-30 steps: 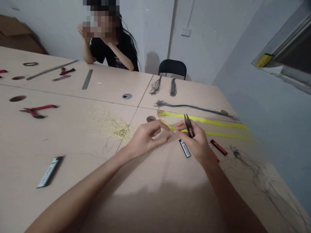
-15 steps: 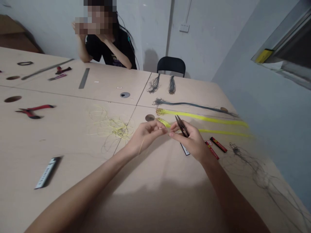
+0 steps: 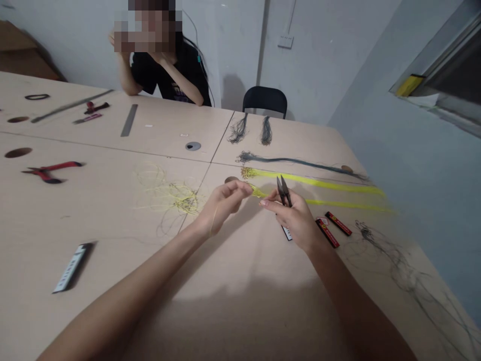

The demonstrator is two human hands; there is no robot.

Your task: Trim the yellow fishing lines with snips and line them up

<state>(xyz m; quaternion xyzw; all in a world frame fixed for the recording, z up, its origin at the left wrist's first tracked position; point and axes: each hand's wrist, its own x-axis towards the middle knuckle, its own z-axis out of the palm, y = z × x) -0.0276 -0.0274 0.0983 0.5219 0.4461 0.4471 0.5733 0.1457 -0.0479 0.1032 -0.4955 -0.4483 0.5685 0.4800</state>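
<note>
My right hand is closed around dark thread snips, with the two blades pointing up and slightly apart. Its thumb and forefinger are pinched together, and a tiny item may be at their tips. My left hand is pinched just to the left; whatever sits between its fingers is too fine to make out. A thin yellowish strand crosses the left wrist. Just behind both hands lie two bundles of yellow line; the farther yellow bundle has small gold-coloured, hook-like ends.
A loose yellow tangle lies left, red-handled pliers farther left. A dark line bundle is beyond; a dark tangle spreads right. Labelled strips include a red one and a white one. A person sits opposite.
My hands have drawn slightly apart, the left moving a little left and up. The snips have tilted more upright in my right hand.
</note>
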